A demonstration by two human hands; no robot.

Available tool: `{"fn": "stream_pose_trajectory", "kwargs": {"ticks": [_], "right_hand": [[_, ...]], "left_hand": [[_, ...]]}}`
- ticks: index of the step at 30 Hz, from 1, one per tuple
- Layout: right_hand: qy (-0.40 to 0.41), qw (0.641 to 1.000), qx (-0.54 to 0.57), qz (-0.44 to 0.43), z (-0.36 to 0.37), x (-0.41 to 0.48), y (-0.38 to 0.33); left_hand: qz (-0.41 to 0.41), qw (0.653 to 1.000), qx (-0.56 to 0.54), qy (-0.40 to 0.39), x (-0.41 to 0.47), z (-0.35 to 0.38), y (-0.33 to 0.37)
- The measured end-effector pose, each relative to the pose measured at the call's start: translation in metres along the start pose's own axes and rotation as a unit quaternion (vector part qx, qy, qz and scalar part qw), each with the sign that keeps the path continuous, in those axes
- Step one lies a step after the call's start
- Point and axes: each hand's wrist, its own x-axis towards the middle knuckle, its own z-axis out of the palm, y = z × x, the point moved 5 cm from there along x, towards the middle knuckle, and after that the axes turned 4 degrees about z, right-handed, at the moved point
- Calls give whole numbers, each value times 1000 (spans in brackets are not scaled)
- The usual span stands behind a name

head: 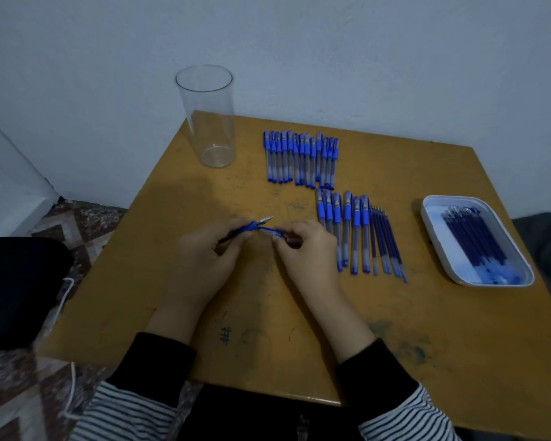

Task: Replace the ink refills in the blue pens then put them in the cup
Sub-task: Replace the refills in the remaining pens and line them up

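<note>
Table of worn yellow-brown wood fills most of the view, set against a pale wall. Tall clear cup stands upright at its far left corner. White tray sits near the right edge and holds a bunch of dark blue refills. Over the table's middle the left grip and right grip meet, fingers curled, with black cuffs and striped sleeves behind them. Just right of the cup lies a far row of capped pens, side by side, caps toward the wall. A near row of capped pens lies between the right grip and the tray, with loose refills just beside it on the right. The left grip pinches the blue pen round its blue front section, its metal tip pointing up and to the right. The right grip pinches a small blue-and-clear piece touching that pen; which part it is, I cannot tell.
</note>
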Motion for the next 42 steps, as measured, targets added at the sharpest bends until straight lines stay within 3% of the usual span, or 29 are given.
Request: {"fn": "stream_pose_trajectory", "kwargs": {"ticks": [6,11,17,24,28,42], "right_hand": [[-8,999,48,11,-1,0,5],[18,986,165,12,-14,-7,3],[-53,985,166,-3,-10,-9,-5],[-63,979,189,-31,-12,-9,-1],[-105,957,271,8,-15,-10,-3],[-107,977,179,-40,-17,-11,-7]], "left_hand": [[18,1000,6,-14,0,2,3],[54,998,10,-27,-2,5,6],[87,995,-2,-44,-1,6,10],[64,996,-43,-42,-4,9,6],[47,996,-66,-31,-4,8,3],[52,996,-72,-32,-3,8,4]]}}
